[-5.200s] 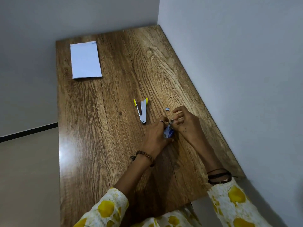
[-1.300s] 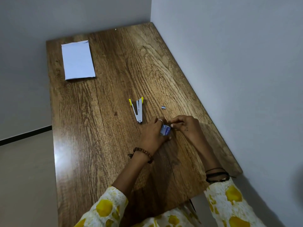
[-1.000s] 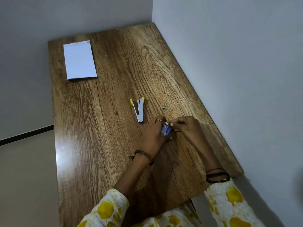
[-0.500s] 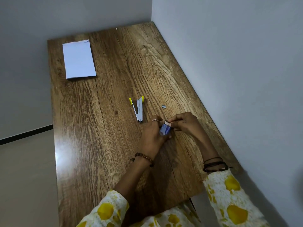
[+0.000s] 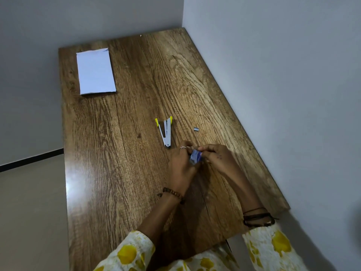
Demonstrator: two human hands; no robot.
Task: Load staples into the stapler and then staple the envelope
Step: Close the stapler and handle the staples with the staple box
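Observation:
A small silver stapler (image 5: 166, 132) with yellow tips lies swung open in a V on the wooden table (image 5: 121, 153). Just to its right lies a short strip of staples (image 5: 196, 129). Near the table's middle, my left hand (image 5: 180, 166) grips a little blue staple box (image 5: 195, 157). My right hand (image 5: 216, 158) pinches the box's top end from the right. A white envelope (image 5: 95, 72) lies flat at the far left corner, well away from both hands.
The table fits into a corner: a grey wall (image 5: 283, 94) runs along its right edge and another along the back. To the left the floor (image 5: 29, 212) drops away past the table's edge.
Both hands have stayed together on the blue box, working at its top end with small finger movements. Stapler, loose staples and envelope have not moved.

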